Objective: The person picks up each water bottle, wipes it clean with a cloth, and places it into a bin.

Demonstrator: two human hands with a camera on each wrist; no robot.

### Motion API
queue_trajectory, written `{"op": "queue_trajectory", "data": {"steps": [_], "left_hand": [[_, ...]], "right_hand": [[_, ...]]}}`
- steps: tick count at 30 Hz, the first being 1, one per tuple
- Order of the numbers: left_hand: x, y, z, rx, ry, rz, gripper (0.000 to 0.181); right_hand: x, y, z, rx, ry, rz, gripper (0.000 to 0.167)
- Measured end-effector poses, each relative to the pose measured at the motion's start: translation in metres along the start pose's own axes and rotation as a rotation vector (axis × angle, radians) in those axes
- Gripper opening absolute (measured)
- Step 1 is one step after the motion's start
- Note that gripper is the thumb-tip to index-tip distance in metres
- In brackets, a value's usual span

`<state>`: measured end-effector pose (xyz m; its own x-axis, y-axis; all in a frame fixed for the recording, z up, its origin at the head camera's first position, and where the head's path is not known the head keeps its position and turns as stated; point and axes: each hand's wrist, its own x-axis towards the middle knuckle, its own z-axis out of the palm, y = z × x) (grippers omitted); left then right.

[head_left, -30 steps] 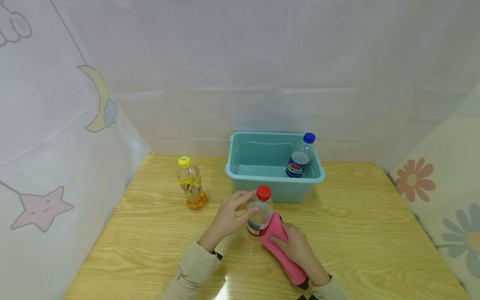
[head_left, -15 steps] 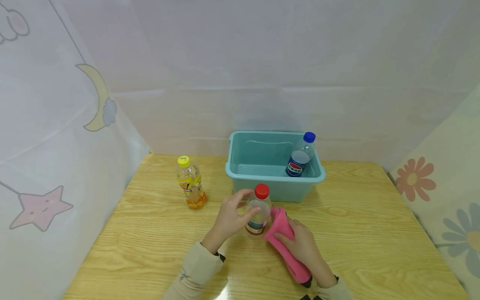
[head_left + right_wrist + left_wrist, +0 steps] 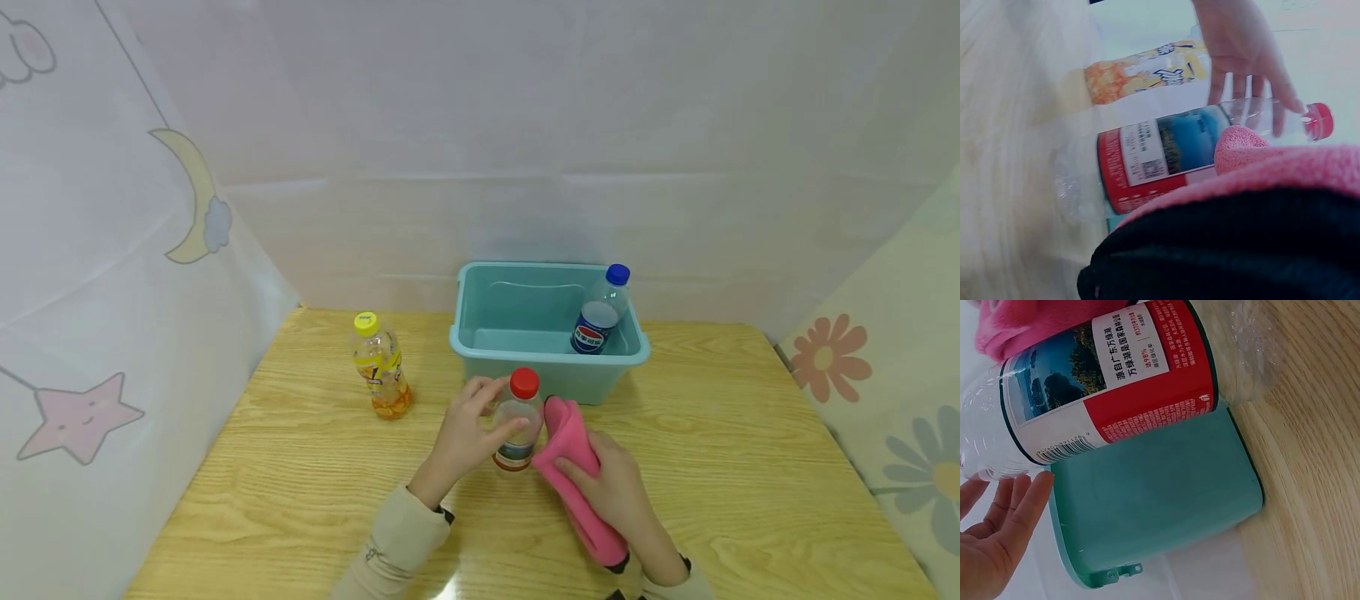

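Note:
A clear plastic water bottle [image 3: 517,425] with a red cap stands on the wooden table in front of the tub. My left hand [image 3: 467,437] holds its upper part from the left, thumb on the near side and fingers behind. In the right wrist view, those fingers [image 3: 1234,87] show partly through the plastic. To the right of the bottle, my right hand [image 3: 611,483] grips a folded pink cloth [image 3: 573,467]. A dark part of the cloth fills the lower right wrist view. In the left wrist view the bottle's label [image 3: 1116,369] faces the camera, with pink cloth above.
Behind the hands stands a light-blue plastic tub [image 3: 551,358], with a blue-capped Pepsi bottle [image 3: 600,315] leaning inside its right end. A yellow-capped bottle [image 3: 382,371] stands to the left on the table [image 3: 300,500]. A printed white sheet [image 3: 450,125] hangs behind.
The water bottle and my left hand have shifted slightly. My right hand has drawn a little to the right with the pink cloth, opening a small gap between cloth and bottle.

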<state>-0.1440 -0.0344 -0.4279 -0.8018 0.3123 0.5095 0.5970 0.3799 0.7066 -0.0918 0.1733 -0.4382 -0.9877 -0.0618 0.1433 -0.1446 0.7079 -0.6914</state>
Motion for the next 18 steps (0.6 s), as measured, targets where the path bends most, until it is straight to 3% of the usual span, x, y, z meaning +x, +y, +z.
{"op": "queue_trajectory", "data": {"steps": [6, 13, 18], "left_hand": [[-0.001, -0.002, -0.001, 0.016, -0.024, 0.029, 0.06], [-0.002, -0.004, -0.004, -0.032, -0.057, 0.011, 0.04], [-0.003, -0.005, -0.005, -0.033, -0.079, -0.012, 0.038]], "right_hand": [[-0.003, -0.009, -0.008, 0.015, 0.047, -0.025, 0.037], [-0.004, -0.019, -0.012, 0.055, 0.105, -0.063, 0.037], [-0.002, -0.028, -0.012, 0.081, 0.145, -0.102, 0.041]]}}
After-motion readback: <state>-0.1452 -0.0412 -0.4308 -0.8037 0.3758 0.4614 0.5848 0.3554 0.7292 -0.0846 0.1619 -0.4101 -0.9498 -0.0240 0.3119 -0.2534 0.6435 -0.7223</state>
